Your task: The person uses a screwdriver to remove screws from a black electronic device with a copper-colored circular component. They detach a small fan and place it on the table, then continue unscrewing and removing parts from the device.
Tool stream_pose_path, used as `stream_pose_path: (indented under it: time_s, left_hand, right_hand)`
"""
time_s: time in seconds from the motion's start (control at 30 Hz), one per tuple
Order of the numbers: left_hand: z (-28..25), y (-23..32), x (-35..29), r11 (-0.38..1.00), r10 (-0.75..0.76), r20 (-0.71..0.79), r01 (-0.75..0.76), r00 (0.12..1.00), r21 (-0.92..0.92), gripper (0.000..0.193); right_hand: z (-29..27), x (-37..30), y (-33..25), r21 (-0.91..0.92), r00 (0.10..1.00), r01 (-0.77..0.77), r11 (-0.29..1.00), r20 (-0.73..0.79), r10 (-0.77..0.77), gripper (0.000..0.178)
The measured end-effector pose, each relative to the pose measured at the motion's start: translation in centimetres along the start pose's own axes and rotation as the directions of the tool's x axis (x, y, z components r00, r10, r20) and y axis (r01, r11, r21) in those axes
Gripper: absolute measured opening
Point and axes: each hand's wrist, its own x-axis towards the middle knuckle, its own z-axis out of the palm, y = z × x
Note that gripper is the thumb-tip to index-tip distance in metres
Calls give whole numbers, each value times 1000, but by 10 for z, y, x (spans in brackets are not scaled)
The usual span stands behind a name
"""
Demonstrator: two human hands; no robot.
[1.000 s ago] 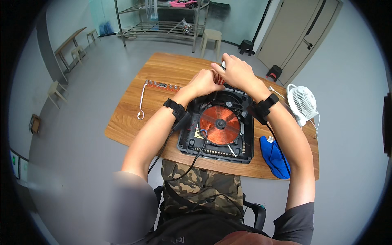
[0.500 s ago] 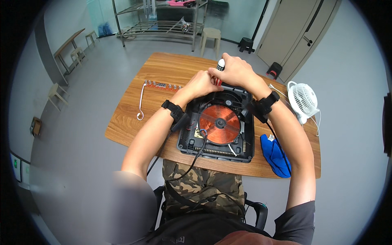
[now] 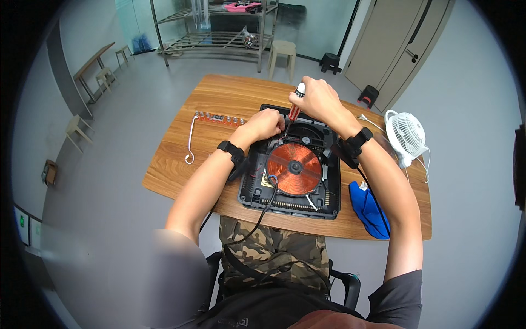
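Observation:
An opened induction cooker (image 3: 333,205), a black housing with a round copper coil (image 3: 307,159), lies on the wooden table before me. Closed round the white top of a screwdriver (image 3: 294,113) is my right hand (image 3: 319,100), above the cooker's far edge. Its red-striped handle tilts a little, and the thin shaft points down into the housing beside the black fan. My left hand (image 3: 265,123) rests at the far left of the housing, fingers curled together near the shaft. Whatever those fingers pinch is hidden, and so is the screwdriver's tip.
Left of the cooker lie an orange circuit board (image 3: 216,118) and a white cable (image 3: 190,140). At the right are a white fan (image 3: 405,136) and a blue cloth (image 3: 368,210). A black cord (image 3: 262,213) runs from the cooker over the table's near edge.
My left hand has come down off the screwdriver toward the housing. The right hand has shifted slightly right and nearer with the screwdriver, whose shaft now shows.

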Motion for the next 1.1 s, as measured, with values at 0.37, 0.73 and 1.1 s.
stream_pose_path:
  time_s: [0.37, 0.73, 1.1]
  left_hand:
    - [3, 14, 2, 999, 19, 12, -20, 1000, 26, 17]
    - [-29, 6, -10, 990, 11, -44, -5, 999, 141, 15]
    - [-62, -98, -118, 897, -283, 35, 251, 959, 363, 14]
  right_hand:
    - [-8, 0, -3, -13, 1000, -7, 1000, -3, 7, 45]
    - [-24, -1, -8, -8, 999, 19, 1000, -46, -19, 45]
    - [-17, -1, 5, 40, 996, -8, 999, -87, 12, 45]
